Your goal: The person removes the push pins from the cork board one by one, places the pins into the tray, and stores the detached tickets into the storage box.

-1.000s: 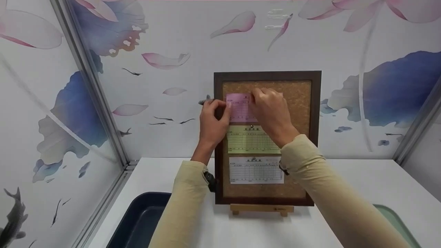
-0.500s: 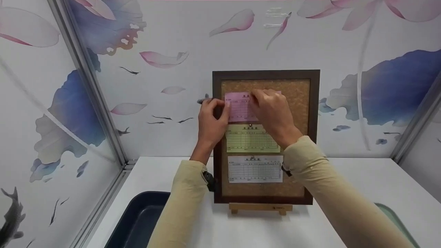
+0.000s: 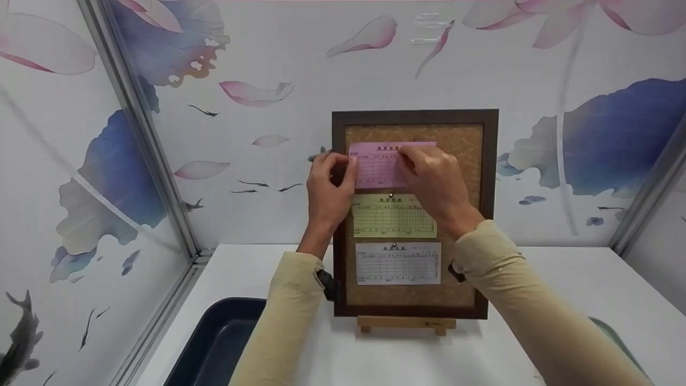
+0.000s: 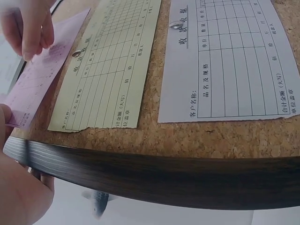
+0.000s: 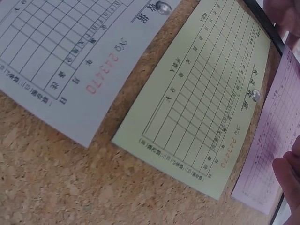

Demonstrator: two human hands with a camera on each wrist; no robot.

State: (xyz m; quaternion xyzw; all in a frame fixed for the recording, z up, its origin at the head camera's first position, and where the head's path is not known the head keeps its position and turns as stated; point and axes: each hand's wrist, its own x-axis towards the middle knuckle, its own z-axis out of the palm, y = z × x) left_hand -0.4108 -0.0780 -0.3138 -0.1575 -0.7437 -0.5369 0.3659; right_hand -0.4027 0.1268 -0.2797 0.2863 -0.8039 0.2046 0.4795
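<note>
A brown-framed cork board (image 3: 461, 161) stands upright. My left hand (image 3: 329, 187) grips its left frame edge, with the thumb over the left edge of a pink receipt slip (image 3: 372, 169) and fingers behind the frame in the left wrist view. My right hand (image 3: 437, 182) is bent over the pink slip's right half, thumb and fingertips drawn together; whether something small sits between them is hidden. Below are a yellow-green receipt slip (image 3: 380, 217) with a round-headed pin (image 5: 256, 95), and a white receipt slip (image 3: 399, 268) with another pin (image 4: 176, 25) near its top.
A small wooden easel (image 3: 407, 323) supports the board on the white table (image 3: 429, 359). A dark blue tray (image 3: 214, 343) lies front left. A green tray (image 3: 613, 335) shows partly behind the right sleeve. Printed wall panels (image 3: 268, 214) stand behind.
My right hand has shifted slightly right and down over the pink slip, baring more of its printed top. My left hand keeps its place at the frame.
</note>
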